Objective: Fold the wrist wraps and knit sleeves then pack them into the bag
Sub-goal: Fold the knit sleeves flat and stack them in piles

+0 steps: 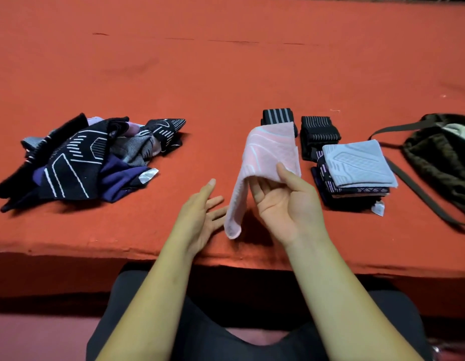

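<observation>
R hand pinches pink sleeve (palm up).

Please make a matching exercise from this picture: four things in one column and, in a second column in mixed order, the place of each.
Things
1. pink sleeve
2. unfolded pile
3. light blue sleeve
4. bag

Places
A. far right of the table
B. on top of the folded stack
C. pinched by the right hand
D. left part of the table

Pairs: 1-C, 2-D, 3-B, 4-A
</observation>
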A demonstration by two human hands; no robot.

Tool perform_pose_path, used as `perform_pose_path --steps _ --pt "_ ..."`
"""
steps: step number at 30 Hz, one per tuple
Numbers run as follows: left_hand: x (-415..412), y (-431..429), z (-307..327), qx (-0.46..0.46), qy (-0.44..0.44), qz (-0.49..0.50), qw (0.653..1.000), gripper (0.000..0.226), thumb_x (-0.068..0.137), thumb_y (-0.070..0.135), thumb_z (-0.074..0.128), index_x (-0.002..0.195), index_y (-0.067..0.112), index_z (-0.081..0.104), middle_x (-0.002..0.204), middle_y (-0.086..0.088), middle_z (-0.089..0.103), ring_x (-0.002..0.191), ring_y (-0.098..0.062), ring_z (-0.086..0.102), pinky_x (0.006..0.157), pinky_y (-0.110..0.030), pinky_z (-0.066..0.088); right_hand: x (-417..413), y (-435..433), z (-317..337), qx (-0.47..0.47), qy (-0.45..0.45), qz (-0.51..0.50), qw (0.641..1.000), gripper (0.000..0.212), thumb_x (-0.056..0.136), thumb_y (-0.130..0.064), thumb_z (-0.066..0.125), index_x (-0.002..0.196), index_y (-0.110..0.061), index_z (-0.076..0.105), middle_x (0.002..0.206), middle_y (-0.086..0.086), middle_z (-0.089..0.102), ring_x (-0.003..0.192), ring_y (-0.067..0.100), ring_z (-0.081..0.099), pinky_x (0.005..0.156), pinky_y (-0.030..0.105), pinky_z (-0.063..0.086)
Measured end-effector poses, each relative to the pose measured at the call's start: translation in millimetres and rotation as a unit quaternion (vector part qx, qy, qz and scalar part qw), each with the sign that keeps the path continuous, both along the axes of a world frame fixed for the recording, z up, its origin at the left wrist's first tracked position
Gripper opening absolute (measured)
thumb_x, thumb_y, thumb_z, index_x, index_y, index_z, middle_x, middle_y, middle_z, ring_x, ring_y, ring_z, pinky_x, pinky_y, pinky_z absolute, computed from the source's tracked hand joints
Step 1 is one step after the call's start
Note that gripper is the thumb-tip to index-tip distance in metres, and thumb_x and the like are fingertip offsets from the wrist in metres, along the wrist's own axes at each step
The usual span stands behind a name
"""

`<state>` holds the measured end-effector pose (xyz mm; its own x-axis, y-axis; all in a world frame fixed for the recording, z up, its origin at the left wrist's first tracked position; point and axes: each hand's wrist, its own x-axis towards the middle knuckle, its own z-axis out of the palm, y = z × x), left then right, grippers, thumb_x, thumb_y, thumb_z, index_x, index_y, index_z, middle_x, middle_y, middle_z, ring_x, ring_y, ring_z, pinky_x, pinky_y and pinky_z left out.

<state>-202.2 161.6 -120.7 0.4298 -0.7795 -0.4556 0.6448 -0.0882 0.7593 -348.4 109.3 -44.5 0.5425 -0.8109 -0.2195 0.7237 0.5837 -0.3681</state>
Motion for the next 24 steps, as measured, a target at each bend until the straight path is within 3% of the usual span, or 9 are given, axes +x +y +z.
perform_pose_path --steps 3,6,8,10,12,14,18,21,24 --pt "-5.9 2.2 -0.3 -0.001 0.022 -0.051 0.998 0.064 0.086 0.037 0.071 0.131 -0.003 0.047 0.111 -0.024 0.064 0.084 -0.030 0.070 0.066 -0.042 0.058 -6.6 -0.1 2.2 0.006 -0.023 -0.014 1.000 0.015 0.097 -0.003 0.048 0.105 -0.002 0.061 0.089 0.015 0.071 0.079 0.025 0.073 0.063 0.034 0.060" --pt "-16.2 5.8 1.4 -0.038 0.082 -0.140 0.986 0.033 0.089 0.035 0.064 0.105 0.007 0.074 0.102 -0.018 0.069 0.080 -0.030 0.071 0.073 -0.043 0.060 -6.2 0.3 3.1 0.006 -0.033 -0.009 0.999 0.018 0.097 -0.004 0.048 0.111 -0.002 0.060 0.092 0.015 0.071 0.081 0.025 0.074 0.064 0.033 0.060" --pt "-22.1 7.5 3.3 -0.045 0.141 -0.154 0.977 0.031 0.098 0.033 0.052 0.100 0.011 0.073 0.097 -0.012 0.071 0.074 -0.026 0.071 0.064 -0.035 0.061 -4.7 0.2 2.3 -0.001 -0.029 -0.002 1.000 0.020 0.097 -0.003 0.048 0.114 -0.003 0.059 0.094 0.016 0.071 0.083 0.026 0.073 0.065 0.034 0.060" --pt "-20.7 7.2 2.6 -0.059 0.169 -0.128 0.976 0.019 0.094 0.025 0.056 0.105 0.011 0.066 0.089 -0.007 0.067 0.062 -0.017 0.064 0.045 -0.022 0.052 -6.7 -2.2 -0.5 -0.011 -0.017 0.008 1.000 0.022 0.096 -0.002 0.048 0.115 -0.003 0.059 0.096 0.015 0.071 0.084 0.026 0.073 0.068 0.035 0.060" --pt "-12.2 6.8 -3.9 -0.062 0.106 -0.084 0.989 0.020 0.087 0.016 0.061 0.107 0.014 0.063 0.076 -0.001 0.064 0.052 -0.009 0.056 0.035 -0.015 0.039 -13.8 -6.6 -7.1 -0.024 0.010 0.014 1.000 0.024 0.095 -0.002 0.048 0.116 -0.006 0.059 0.100 0.013 0.071 0.089 0.025 0.072 0.073 0.036 0.060" --pt "-1.3 8.9 -7.5 -0.036 -0.011 -0.046 0.998 0.026 0.090 0.008 0.061 0.115 0.014 0.062 0.075 0.000 0.065 0.049 -0.007 0.054 0.033 -0.014 0.034 -25.9 -10.9 -19.9 -0.035 0.063 0.013 0.997 0.025 0.094 0.000 0.048 0.114 -0.006 0.061 0.104 0.011 0.072 0.094 0.024 0.071 0.081 0.040 0.060" --pt "18.0 17.6 -15.6 -0.008 -0.178 -0.032 0.984 0.029 0.092 0.004 0.063 0.119 0.014 0.062 0.096 -0.006 0.071 0.066 -0.013 0.065 0.047 -0.022 0.046 -58.0 -20.8 -54.1 -0.057 0.230 0.041 0.971 0.023 0.087 0.007 0.054 0.106 0.001 0.066 0.102 0.015 0.073 0.093 0.024 0.071 0.080 0.039 0.060" --pt "25.6 21.0 -21.9 -0.002 -0.260 -0.047 0.964 0.028 0.089 0.006 0.070 0.114 0.016 0.064 0.105 -0.007 0.074 0.091 -0.020 0.070 0.074 -0.031 0.054 -70.2 -29.0 -67.5 -0.098 0.384 0.060 0.916 0.012 0.086 0.001 0.064 0.096 0.001 0.070 0.089 0.015 0.075 0.081 0.023 0.070 0.069 0.033 0.060" --pt "23.0 20.5 -23.1 0.017 -0.321 -0.046 0.946 0.029 0.084 0.007 0.075 0.110 0.017 0.065 0.100 -0.004 0.075 0.086 -0.013 0.071 0.073 -0.026 0.055 -68.4 -39.2 -76.8 -0.191 0.536 -0.005 0.822 0.013 0.081 -0.014 0.076 0.076 -0.004 0.069 0.074 0.011 0.064 0.070 0.019 0.055 0.065 0.031 0.043"
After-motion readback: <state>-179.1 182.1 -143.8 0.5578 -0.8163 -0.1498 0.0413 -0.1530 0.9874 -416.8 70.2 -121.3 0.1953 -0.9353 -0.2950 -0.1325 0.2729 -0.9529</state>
